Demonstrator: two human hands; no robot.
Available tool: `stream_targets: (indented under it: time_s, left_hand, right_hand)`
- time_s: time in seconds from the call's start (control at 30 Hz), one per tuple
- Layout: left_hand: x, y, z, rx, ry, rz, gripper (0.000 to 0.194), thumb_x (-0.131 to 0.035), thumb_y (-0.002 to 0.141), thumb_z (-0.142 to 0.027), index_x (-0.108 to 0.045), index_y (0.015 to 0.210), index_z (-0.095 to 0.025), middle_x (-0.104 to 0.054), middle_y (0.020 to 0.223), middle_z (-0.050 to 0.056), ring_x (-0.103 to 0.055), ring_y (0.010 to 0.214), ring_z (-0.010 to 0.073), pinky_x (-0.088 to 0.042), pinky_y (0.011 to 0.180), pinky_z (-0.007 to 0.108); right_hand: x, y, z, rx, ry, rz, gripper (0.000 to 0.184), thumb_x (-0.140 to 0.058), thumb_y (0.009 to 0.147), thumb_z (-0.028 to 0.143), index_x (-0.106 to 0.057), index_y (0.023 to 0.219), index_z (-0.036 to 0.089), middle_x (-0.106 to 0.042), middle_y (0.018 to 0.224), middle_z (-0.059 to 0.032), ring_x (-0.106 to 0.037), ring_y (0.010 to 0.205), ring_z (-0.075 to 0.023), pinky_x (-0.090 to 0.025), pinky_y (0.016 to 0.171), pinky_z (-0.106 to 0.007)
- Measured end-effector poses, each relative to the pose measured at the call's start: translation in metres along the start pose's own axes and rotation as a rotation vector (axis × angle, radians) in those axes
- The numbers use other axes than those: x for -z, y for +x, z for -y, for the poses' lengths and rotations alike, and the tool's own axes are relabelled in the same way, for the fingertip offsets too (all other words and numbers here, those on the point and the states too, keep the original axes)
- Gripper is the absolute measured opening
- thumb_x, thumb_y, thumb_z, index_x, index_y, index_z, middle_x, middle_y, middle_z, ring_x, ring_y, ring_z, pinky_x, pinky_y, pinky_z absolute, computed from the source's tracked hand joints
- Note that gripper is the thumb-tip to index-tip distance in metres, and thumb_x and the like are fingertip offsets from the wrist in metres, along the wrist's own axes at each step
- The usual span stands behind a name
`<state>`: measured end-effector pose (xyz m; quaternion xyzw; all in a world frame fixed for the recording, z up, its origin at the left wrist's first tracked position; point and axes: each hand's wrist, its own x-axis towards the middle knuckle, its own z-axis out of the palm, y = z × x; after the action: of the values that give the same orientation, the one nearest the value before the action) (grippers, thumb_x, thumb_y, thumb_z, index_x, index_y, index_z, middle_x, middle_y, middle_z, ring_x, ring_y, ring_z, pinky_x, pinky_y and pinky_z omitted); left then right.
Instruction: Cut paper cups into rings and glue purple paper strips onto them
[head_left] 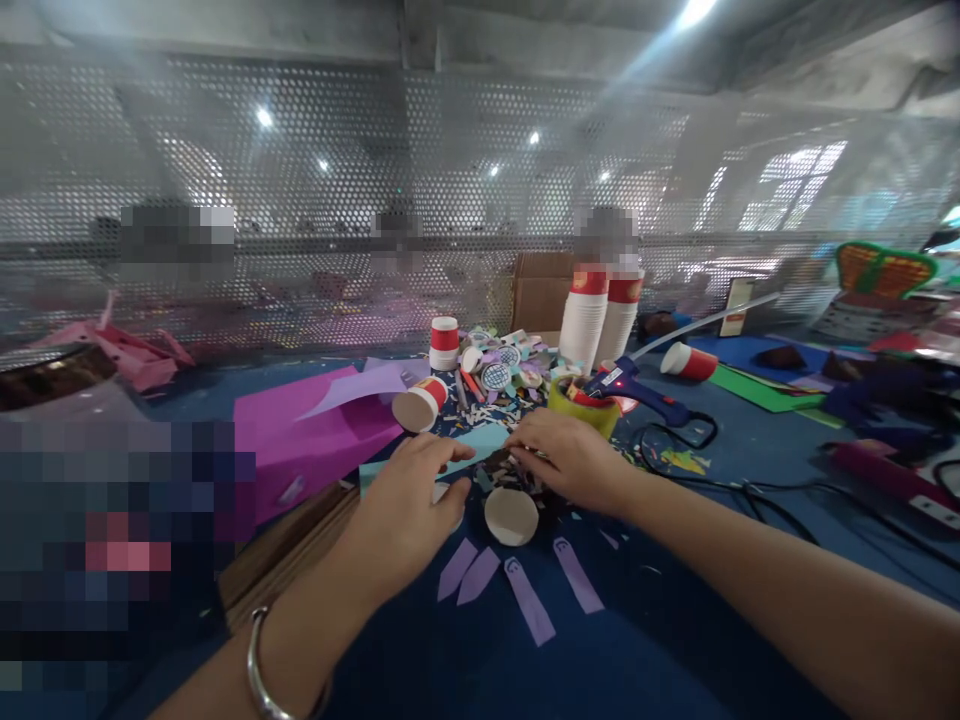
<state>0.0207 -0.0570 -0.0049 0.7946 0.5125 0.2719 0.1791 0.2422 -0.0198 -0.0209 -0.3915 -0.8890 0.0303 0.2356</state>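
My left hand is open, thumb and fingers apart, beside the front edge of a light-blue paper piece. Under its thumb, a small pale round piece is partly hidden. My right hand hovers low over paper scraps, fingers bent and slightly apart, tips near the blue paper's right end; nothing shows in it. Between the hands lies a pale cardboard disc. In front of it are two purple strips with drawn faces, one left of the other, and two plain pointed purple strips.
A blue glue gun rests on a yellow tape roll, its cord trailing right. Behind are stacked paper cups and a pile of cut pieces. Magenta paper and cardboard lie left; a power strip, right.
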Motion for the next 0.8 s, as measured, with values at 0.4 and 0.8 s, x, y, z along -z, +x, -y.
stream_targets:
  time_s: [0.4, 0.8]
  left_hand:
    - [-0.01, 0.007, -0.018, 0.274, -0.763, 0.023, 0.013, -0.068, 0.077, -0.028, -0.067, 0.087, -0.02, -0.071, 0.082, 0.005, -0.067, 0.079, 0.0209, -0.053, 0.071, 0.034]
    - [-0.008, 0.005, -0.028, 0.299, -0.897, 0.057, 0.017, -0.075, 0.073, -0.029, -0.063, 0.079, -0.018, -0.062, 0.07, -0.001, -0.056, 0.068, 0.0135, -0.047, 0.068, 0.027]
  right_hand:
    - [0.016, -0.011, 0.028, -0.144, 0.355, -0.045, 0.015, -0.055, 0.091, 0.019, -0.064, 0.078, 0.018, -0.063, 0.075, -0.0005, -0.057, 0.07, -0.0138, -0.041, 0.061, -0.025]
    - [0.031, -0.017, 0.022, -0.06, 0.242, -0.094, 0.016, -0.053, 0.092, 0.02, -0.064, 0.08, 0.016, -0.06, 0.074, -0.0023, -0.055, 0.07, -0.0143, -0.041, 0.063, -0.026]
